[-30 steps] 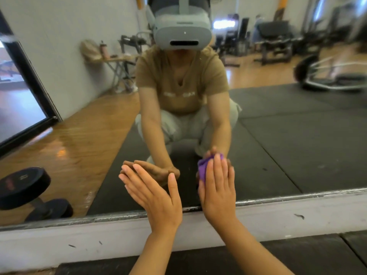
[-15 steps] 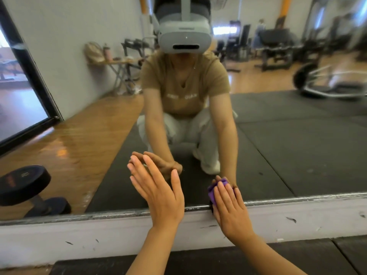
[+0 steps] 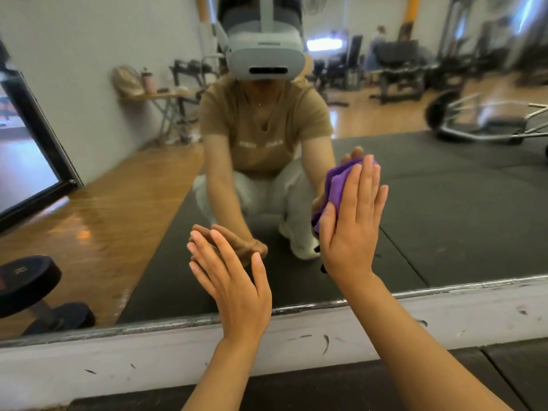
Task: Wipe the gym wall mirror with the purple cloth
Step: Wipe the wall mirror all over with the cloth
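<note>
Right hand (image 3: 351,229), fingers straight, presses purple cloth (image 3: 336,185) flat on mirror (image 3: 444,203). Left hand (image 3: 234,283), grip open, palm on glass.

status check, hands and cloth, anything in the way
Left hand flat on the mirror, fingers straight. Right hand presses the purple cloth flat against the glass above the lower edge. Nothing in the way.

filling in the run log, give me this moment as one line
stage: wiping | right hand: flat, pressing purple cloth on mirror | left hand: flat on glass, bracing | cloth: above lower mirror edge
</note>
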### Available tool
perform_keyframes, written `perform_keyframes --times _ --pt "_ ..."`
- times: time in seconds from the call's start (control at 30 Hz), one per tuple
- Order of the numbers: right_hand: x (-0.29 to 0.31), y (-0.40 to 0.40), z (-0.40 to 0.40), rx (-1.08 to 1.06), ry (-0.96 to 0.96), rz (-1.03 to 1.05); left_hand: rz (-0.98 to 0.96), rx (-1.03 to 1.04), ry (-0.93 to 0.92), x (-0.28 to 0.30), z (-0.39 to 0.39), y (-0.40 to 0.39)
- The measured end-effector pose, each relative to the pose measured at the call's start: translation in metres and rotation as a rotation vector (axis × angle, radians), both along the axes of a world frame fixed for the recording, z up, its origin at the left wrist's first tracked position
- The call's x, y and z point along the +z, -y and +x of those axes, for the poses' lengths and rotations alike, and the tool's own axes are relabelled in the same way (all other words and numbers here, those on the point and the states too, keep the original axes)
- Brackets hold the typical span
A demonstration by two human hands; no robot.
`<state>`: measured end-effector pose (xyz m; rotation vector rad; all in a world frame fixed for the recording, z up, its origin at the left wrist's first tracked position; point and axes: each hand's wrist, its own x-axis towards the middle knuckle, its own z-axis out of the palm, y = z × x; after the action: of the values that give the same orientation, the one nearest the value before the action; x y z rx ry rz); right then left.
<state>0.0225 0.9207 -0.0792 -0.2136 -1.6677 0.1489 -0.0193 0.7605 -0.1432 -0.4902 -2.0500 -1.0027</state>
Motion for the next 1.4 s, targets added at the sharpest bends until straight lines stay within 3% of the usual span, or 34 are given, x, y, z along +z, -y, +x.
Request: perform_keyframes --times 0.07,0.2,0.3,0.43,0.6,0.7,0.83,1.0,1.1,1.23,1.4 --pt "-0.028 0.001 0.000 0.013 0.022 0.047 -0.003 -0.008 0.007 -0.001 0.001 0.000" --pt "-0.131 -0.010 0.025 -0.007 0.322 0.258 0.007 -0.015 0.015 0.000 0.002 -0.002" --pt "-0.168 -0.017 0.040 -0.062 0.454 0.247 0.028 -0.034 0.027 0.003 0.003 -0.004" --pt "-0.153 -0.022 0.041 -0.040 0.466 0.282 0.036 -0.046 0.033 0.002 0.004 -0.003" --pt "-0.058 -0.031 0.026 -0.024 0.159 0.033 0.012 -0.044 -0.001 0.002 0.000 -0.002" --pt "-0.008 -0.035 0.019 -0.028 0.016 -0.063 -0.097 -0.077 -0.080 0.003 0.001 -0.005" --pt "-0.033 -0.039 0.018 0.019 -0.015 -0.047 -0.151 -0.097 -0.116 0.007 0.001 -0.011" --pt "-0.143 -0.050 0.049 0.038 0.284 0.055 -0.156 -0.088 -0.124 0.005 0.000 -0.011" --pt "-0.167 -0.054 0.058 0.027 0.349 -0.005 -0.148 -0.085 -0.122 0.007 0.002 -0.012" --pt "-0.142 -0.054 0.054 0.055 0.301 -0.029 -0.132 -0.087 -0.142 0.006 0.002 -0.013" --pt "-0.037 -0.071 0.041 0.040 0.056 -0.058 -0.103 -0.102 -0.149 0.006 0.002 -0.017"
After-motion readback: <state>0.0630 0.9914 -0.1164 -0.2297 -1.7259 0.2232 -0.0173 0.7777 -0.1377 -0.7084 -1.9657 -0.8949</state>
